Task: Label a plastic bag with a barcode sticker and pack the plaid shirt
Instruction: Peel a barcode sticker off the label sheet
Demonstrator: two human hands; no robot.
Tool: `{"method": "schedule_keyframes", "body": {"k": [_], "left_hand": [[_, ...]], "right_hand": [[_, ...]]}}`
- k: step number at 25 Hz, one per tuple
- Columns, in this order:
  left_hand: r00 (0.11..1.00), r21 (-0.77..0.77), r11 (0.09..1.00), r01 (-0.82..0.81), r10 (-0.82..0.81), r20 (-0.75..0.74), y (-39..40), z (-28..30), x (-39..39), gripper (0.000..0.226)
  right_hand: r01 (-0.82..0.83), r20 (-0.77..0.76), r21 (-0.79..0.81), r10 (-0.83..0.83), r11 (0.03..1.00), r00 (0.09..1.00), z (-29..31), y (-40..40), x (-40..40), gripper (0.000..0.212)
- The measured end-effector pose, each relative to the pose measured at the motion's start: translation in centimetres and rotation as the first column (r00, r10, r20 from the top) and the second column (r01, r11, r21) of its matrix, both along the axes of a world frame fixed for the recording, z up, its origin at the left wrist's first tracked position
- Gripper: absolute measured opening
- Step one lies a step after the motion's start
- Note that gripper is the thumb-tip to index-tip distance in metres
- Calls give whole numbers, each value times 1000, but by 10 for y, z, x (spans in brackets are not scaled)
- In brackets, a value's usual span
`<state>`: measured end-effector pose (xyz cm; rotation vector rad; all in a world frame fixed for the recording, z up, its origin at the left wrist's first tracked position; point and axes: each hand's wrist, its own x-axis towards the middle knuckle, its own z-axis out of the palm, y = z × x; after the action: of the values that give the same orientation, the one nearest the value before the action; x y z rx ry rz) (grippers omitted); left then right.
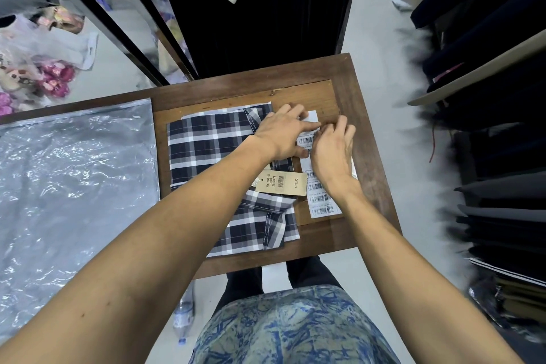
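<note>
Both hands work at the strip of barcode stickers (320,198) lying along the right side of the wooden bench (366,115), just beside the folded plaid shirt (212,145). The left hand (283,134) lies spread, fingers fairly straight, pressing the upper end of the strip flat. The right hand (334,148) curls its fingertips at one sticker (305,139), seemingly pinching its edge to peel it, though its own fingers hide the contact.

To do this well, keep the backing pinned, lift a corner first, then peel slowly at a low angle so the label neither tears nor curls onto itself. Touch only the edge of the adhesive.

The plastic bag (74,180) lies flat at the left, well apart and not yet labelled. The shirt's paper price tag (282,183) rests on the cloth.
</note>
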<state>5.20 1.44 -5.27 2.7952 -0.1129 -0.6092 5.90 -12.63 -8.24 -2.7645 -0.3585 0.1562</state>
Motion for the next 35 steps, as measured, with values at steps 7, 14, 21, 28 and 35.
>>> {"method": "schedule_keyframes", "body": {"k": [7, 14, 21, 28, 35], "left_hand": [[1000, -9, 1000, -17, 17, 5, -1, 0, 0, 77], [1000, -8, 1000, -13, 13, 16, 0, -2, -1, 77], [1000, 1, 1000, -11, 11, 22, -1, -2, -1, 77], [1000, 3, 1000, -4, 4, 19, 0, -1, 0, 78], [1000, 4, 1000, -4, 4, 13, -1, 1, 0, 79]], "right_hand": [[58, -69, 308, -38, 950, 997, 4, -13, -4, 21], [221, -95, 377, -199, 900, 975, 6, -7, -11, 23], [298, -115, 420, -275, 857, 954, 3, -2, -15, 24], [252, -153, 427, -205, 868, 967, 2, -3, -11, 15], [202, -148, 413, -154, 888, 977, -2, -19, -6, 31]]}}
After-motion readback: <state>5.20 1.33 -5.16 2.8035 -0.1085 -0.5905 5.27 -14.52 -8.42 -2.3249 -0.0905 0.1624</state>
